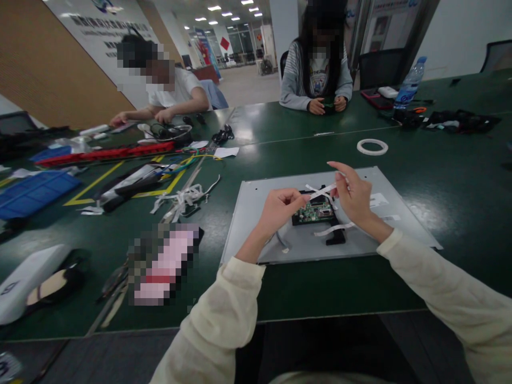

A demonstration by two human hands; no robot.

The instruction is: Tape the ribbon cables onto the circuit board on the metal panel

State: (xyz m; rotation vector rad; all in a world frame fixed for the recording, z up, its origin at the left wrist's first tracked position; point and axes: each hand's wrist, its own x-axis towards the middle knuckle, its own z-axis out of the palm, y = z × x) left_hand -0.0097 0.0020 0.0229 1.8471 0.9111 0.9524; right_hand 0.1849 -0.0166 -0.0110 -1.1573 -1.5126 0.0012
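A grey metal panel [276, 186] lies flat on the green table [360, 277] in front of me, with a small green circuit board [314, 213] mounted near its middle. Above the board, my left hand [278, 210] and my right hand [352, 194] both pinch a thin white strip of tape [323, 190] stretched between them. The right index finger sticks out; the other fingers are closed on the strip. A white flat cable [334, 229] and a small black block [335, 238] lie on the panel just below my right hand.
A white tape roll [372, 146] lies beyond the panel. Cables, white strips [182, 198], a red power strip [108, 153] and blue trays [34, 192] crowd the left. Two other people sit across the table. A water bottle [408, 85] stands far right.
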